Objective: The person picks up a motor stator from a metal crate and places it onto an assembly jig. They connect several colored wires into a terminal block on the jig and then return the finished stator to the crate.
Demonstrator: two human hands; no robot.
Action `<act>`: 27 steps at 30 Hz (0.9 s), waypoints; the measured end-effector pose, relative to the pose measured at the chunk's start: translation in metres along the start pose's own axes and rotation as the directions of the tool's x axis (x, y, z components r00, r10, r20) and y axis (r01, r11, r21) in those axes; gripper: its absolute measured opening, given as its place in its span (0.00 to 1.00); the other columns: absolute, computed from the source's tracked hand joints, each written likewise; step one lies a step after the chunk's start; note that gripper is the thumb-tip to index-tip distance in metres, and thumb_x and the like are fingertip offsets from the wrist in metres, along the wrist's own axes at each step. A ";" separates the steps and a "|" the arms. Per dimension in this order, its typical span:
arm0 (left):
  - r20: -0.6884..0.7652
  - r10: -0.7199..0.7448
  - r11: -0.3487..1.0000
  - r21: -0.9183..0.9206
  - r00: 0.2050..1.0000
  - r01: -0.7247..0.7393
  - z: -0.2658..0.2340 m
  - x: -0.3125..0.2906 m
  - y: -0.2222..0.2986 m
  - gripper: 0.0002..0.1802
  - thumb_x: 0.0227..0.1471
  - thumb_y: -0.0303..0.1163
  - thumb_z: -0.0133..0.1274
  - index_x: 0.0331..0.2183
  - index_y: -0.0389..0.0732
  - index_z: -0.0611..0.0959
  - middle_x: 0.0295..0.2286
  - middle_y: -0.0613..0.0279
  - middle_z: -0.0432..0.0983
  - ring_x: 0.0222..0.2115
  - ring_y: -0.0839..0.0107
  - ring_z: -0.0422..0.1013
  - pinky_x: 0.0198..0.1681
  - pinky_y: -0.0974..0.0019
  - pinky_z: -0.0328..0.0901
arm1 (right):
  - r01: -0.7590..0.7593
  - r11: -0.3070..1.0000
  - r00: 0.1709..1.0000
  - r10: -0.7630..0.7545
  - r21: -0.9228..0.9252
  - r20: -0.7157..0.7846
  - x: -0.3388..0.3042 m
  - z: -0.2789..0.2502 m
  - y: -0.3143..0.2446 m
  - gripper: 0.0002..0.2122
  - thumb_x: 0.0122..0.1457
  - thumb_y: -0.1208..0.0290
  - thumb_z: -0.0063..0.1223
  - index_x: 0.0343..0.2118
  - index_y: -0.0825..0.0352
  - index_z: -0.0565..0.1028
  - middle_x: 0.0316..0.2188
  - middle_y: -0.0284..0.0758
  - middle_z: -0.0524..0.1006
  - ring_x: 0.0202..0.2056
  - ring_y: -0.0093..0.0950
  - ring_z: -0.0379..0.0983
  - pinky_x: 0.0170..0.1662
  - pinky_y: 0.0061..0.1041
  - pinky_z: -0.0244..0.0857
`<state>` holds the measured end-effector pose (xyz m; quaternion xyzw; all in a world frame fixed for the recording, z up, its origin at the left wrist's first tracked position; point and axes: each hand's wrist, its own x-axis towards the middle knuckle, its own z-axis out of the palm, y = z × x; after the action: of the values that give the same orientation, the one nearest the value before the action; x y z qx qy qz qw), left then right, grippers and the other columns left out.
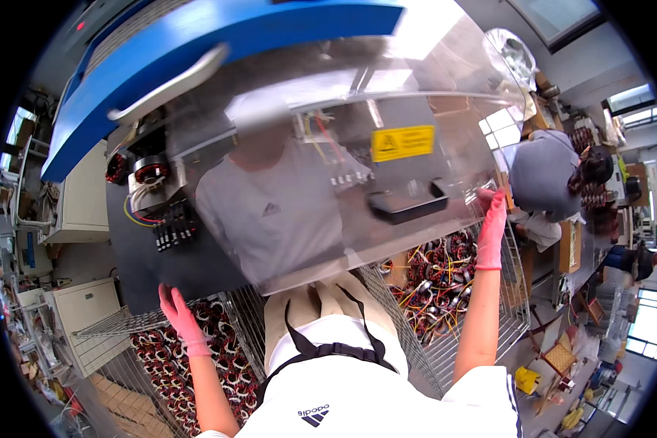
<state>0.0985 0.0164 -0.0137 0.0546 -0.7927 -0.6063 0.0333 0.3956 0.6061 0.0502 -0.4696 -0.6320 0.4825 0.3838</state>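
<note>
Both my hands wear pink gloves. My left hand [180,315] is at the front left edge of the dark bench top [142,274], fingers stretched out and nothing in them. My right hand [492,232] is raised beside the right edge of a clear plastic cover [445,164], fingers pointing up; whether it touches the cover cannot be made out. The cover carries a black handle [407,206] and a yellow warning label [403,143], and reflects my upper body. Left of it, a wound motor stator [152,172] sits on a metal fixture, near a row of wire clips [174,228].
A blue machine housing with a white handle [171,82] arches over the bench. Wire baskets hold many stators: one at lower left [186,365], one at right [438,281]. A co-worker in grey [547,175] sits at the right, near a cardboard box [570,247].
</note>
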 end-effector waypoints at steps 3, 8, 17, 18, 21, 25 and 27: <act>0.005 -0.058 0.994 0.093 0.998 0.057 0.006 -0.046 0.006 0.29 0.61 0.36 0.47 0.58 0.34 0.62 0.56 0.53 0.61 0.56 0.67 0.59 0.59 0.66 0.54 | 0.007 0.993 0.971 -0.034 0.116 0.237 -0.024 -0.002 -0.004 0.21 0.65 0.52 0.39 0.37 0.69 0.74 0.34 0.38 0.78 0.39 0.31 0.74 0.48 0.29 0.64; 0.194 -0.297 0.896 0.396 0.935 0.202 0.015 -0.113 -0.003 0.25 0.58 0.36 0.49 0.54 0.34 0.70 0.46 0.59 0.70 0.37 0.77 0.66 0.36 0.74 0.64 | -0.064 0.996 0.750 0.006 0.064 0.661 -0.079 0.045 -0.059 0.10 0.66 0.66 0.43 0.42 0.65 0.72 0.38 0.31 0.76 0.40 0.21 0.70 0.46 0.23 0.64; 0.826 -0.082 0.877 0.325 0.557 -0.354 0.117 -0.182 0.049 0.15 0.55 0.32 0.49 0.42 0.34 0.78 0.39 0.48 0.74 0.41 0.54 0.70 0.47 0.59 0.64 | 0.391 0.893 0.281 -0.347 0.223 0.895 -0.159 0.174 -0.074 0.11 0.55 0.59 0.54 0.31 0.63 0.77 0.29 0.34 0.74 0.36 0.36 0.72 0.40 0.33 0.66; 0.845 -0.077 0.882 0.305 0.529 -0.359 0.126 -0.182 0.046 0.15 0.54 0.33 0.48 0.41 0.35 0.78 0.39 0.47 0.74 0.43 0.50 0.69 0.48 0.56 0.63 | 0.384 0.893 0.226 -0.336 0.234 0.914 -0.172 0.189 -0.074 0.13 0.56 0.57 0.52 0.32 0.63 0.76 0.30 0.34 0.74 0.37 0.36 0.72 0.40 0.33 0.66; 0.880 -0.011 0.827 0.275 0.475 -0.490 0.145 -0.189 0.051 0.24 0.54 0.38 0.48 0.50 0.37 0.73 0.49 0.46 0.69 0.52 0.49 0.64 0.57 0.53 0.56 | 0.403 0.886 0.127 -0.301 0.228 0.945 -0.194 0.216 -0.087 0.15 0.58 0.55 0.49 0.33 0.63 0.77 0.30 0.35 0.73 0.38 0.36 0.72 0.41 0.34 0.66; 0.866 0.350 0.654 0.047 0.358 -0.755 0.208 -0.168 0.088 0.29 0.48 0.36 0.54 0.52 0.37 0.71 0.52 0.52 0.66 0.56 0.52 0.61 0.61 0.52 0.53 | 0.454 0.863 0.147 -0.319 0.223 0.936 -0.219 0.236 -0.088 0.14 0.59 0.56 0.48 0.31 0.64 0.76 0.30 0.36 0.74 0.37 0.35 0.73 0.39 0.34 0.67; 0.840 0.412 0.594 0.046 0.354 -0.803 0.235 -0.153 0.095 0.30 0.47 0.36 0.55 0.52 0.37 0.71 0.53 0.52 0.65 0.56 0.51 0.60 0.61 0.52 0.52 | 0.465 0.855 0.147 -0.331 0.230 0.932 -0.230 0.245 -0.086 0.14 0.59 0.57 0.48 0.30 0.64 0.76 0.30 0.36 0.74 0.36 0.35 0.73 0.38 0.34 0.67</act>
<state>0.2178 0.2856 0.0183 -0.5079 -0.8018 -0.3033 -0.0845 0.2074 0.3149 0.0677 0.0785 -0.8576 0.5082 0.0130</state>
